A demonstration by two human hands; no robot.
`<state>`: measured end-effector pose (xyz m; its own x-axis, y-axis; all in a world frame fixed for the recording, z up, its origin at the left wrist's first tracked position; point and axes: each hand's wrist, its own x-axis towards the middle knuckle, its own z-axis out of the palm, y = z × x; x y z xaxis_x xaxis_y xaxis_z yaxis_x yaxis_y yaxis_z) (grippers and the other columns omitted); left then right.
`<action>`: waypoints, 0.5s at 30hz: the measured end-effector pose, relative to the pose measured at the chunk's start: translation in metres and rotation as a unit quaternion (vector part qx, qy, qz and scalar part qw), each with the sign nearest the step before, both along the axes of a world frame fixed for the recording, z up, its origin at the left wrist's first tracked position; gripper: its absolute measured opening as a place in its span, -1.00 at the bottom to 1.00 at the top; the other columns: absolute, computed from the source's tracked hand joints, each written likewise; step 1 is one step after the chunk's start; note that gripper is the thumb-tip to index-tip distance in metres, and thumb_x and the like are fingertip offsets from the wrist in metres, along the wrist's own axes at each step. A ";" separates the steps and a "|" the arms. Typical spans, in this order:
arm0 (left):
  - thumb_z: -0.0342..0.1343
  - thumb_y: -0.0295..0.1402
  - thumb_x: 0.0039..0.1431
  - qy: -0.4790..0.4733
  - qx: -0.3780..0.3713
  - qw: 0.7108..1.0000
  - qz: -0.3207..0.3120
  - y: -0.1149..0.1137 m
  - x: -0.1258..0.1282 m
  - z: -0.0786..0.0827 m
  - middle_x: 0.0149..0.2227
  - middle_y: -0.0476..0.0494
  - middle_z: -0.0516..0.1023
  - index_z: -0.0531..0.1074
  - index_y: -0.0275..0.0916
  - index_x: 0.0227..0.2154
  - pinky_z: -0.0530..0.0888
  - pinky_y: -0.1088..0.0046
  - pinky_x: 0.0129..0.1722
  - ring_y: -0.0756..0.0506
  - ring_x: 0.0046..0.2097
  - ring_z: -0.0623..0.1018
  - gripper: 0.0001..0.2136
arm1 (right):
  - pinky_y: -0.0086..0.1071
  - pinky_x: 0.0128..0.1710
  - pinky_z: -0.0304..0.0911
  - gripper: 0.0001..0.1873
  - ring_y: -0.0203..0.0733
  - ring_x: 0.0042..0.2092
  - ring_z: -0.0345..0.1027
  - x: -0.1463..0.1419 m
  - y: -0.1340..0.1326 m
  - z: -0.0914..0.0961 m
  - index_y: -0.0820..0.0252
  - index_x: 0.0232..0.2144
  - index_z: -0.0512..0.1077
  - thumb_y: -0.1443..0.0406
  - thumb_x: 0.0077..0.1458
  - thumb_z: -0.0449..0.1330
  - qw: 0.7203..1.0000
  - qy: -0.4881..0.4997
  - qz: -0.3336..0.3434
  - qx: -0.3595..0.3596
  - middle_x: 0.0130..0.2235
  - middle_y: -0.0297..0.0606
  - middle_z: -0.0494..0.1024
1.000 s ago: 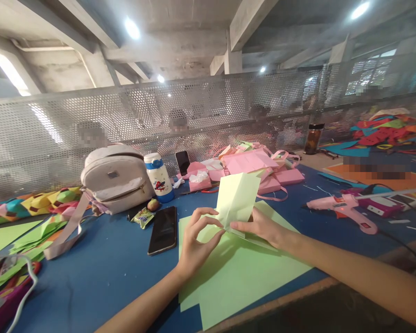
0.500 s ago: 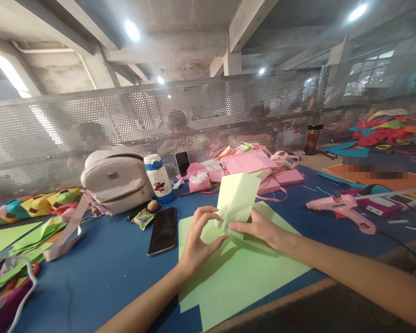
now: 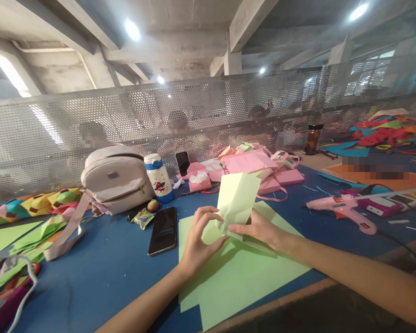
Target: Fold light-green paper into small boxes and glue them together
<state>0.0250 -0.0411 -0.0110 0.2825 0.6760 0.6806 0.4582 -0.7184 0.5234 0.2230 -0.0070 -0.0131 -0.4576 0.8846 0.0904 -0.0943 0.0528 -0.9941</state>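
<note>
Light green paper, folded into an upright shape like a small bag [image 3: 236, 196], stands tilted between my hands. My right hand [image 3: 263, 229] grips its lower right side, thumb across the front and the other fingers hidden behind. At the lower left edge, my left hand [image 3: 201, 238] holds it with curved fingers and thumb, a gap showing between them. Beneath both hands lie flat light green sheets [image 3: 235, 293], overlapping on the blue table.
Left of the sheets lies a black phone [image 3: 162, 231], near a bottle [image 3: 158, 180] and a backpack [image 3: 116, 180]. Pink paper pieces [image 3: 249, 162] are heaped behind my hands. A pink glue gun [image 3: 346, 208] lies right, its cord trailing. Perforated metal panels [image 3: 201, 101] stand behind.
My right thumb has shifted very slightly left on the folded paper. Otherwise both hands and the paper stay almost in place.
</note>
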 end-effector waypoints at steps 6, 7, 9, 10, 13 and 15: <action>0.25 -0.49 0.10 0.004 0.000 1.000 -0.004 0.000 0.000 -0.001 -0.03 -0.18 0.38 0.37 -0.15 -0.17 0.39 0.22 0.04 -0.19 0.04 0.42 -0.74 | -0.13 -0.04 0.40 -0.45 0.06 -0.03 0.50 0.000 0.001 -0.001 0.16 -0.09 0.52 0.09 -0.14 0.47 1.000 0.000 0.001 -0.002 -0.11 -0.15 0.63; 0.25 -0.49 0.10 0.005 -0.001 1.000 -0.006 0.000 0.000 -0.001 -0.02 -0.18 0.37 0.37 -0.15 -0.16 0.39 0.22 0.04 -0.19 0.04 0.42 -0.73 | -0.13 -0.04 0.40 -0.44 0.05 -0.03 0.49 0.000 0.001 -0.001 0.17 -0.08 0.51 0.10 -0.14 0.47 1.000 0.001 0.001 -0.003 -0.10 -0.15 0.63; 0.26 -0.48 0.10 0.008 -0.002 1.000 -0.011 0.001 0.001 -0.001 -0.02 -0.18 0.36 0.35 -0.14 -0.14 0.38 0.23 0.04 -0.18 0.04 0.41 -0.71 | -0.14 -0.03 0.40 -0.44 0.05 -0.02 0.49 -0.001 0.001 -0.001 0.18 -0.08 0.50 0.10 -0.14 0.47 1.000 0.004 -0.001 -0.001 -0.09 -0.15 0.63; 0.27 -0.47 0.10 0.010 -0.002 1.000 -0.014 0.001 0.001 -0.002 -0.01 -0.18 0.36 0.35 -0.14 -0.13 0.38 0.23 0.04 -0.19 0.05 0.41 -0.70 | -0.14 -0.04 0.40 -0.44 0.06 -0.02 0.49 -0.001 0.001 -0.001 0.18 -0.09 0.50 0.10 -0.14 0.47 1.000 0.004 -0.001 0.004 -0.10 -0.15 0.63; 0.30 -0.41 0.10 0.012 0.001 1.000 -0.020 0.001 0.000 -0.003 -0.01 -0.18 0.35 0.33 -0.14 -0.11 0.37 0.24 0.05 -0.19 0.06 0.40 -0.67 | -0.14 -0.05 0.41 -0.45 0.07 -0.03 0.50 -0.001 0.003 -0.001 0.19 -0.12 0.51 0.08 -0.16 0.46 1.000 -0.002 -0.008 0.022 -0.12 -0.16 0.64; 0.33 -0.33 0.08 0.005 0.002 1.000 -0.025 0.000 -0.001 -0.003 0.01 -0.19 0.35 0.31 -0.14 -0.08 0.36 0.25 0.07 -0.20 0.06 0.40 -0.61 | -0.13 -0.05 0.42 -0.47 0.08 -0.04 0.51 -0.001 0.003 0.000 0.19 -0.13 0.52 0.07 -0.14 0.45 0.999 -0.012 -0.007 0.036 -0.12 -0.15 0.64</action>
<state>0.0241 -0.0410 -0.0143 0.3214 0.6581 0.6809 0.4272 -0.7425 0.5160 0.2225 -0.0037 -0.0133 -0.4484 0.8822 0.1438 -0.0701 0.1257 -0.9896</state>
